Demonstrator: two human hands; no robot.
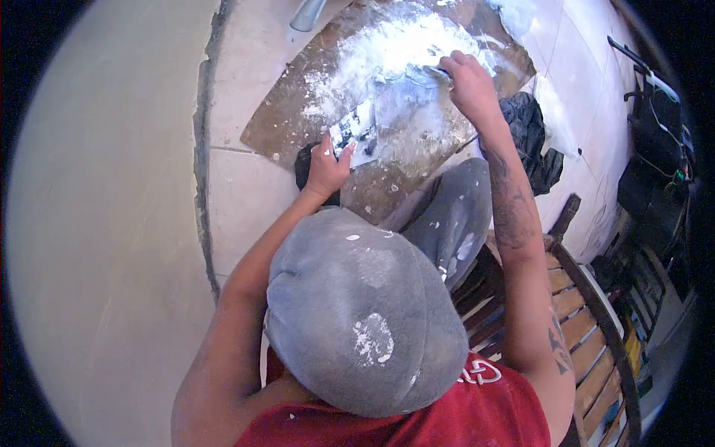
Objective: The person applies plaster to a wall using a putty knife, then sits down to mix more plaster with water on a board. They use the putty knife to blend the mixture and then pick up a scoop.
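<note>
A brown board (387,190) lies on the floor, with a heap of white powder (395,48) spread over its upper part. My left hand (328,165) is closed around a flat plate-like tool (363,134) smeared with white, held over the board's lower left part. At the right edge of the powder, my right hand (469,83) is closed on a thin tool. Only a small dark bit of that tool shows beside the fingers, and its blade is hard to tell from the white stuff.
Grey trouser knees (365,313) with white stains are below my hands. A slatted wooden seat (588,335) is at the right. Black crumpled plastic (525,134) and a white bag (555,123) lie right of the board. A clear container (307,15) stands at the top. Dark equipment with cables is far right.
</note>
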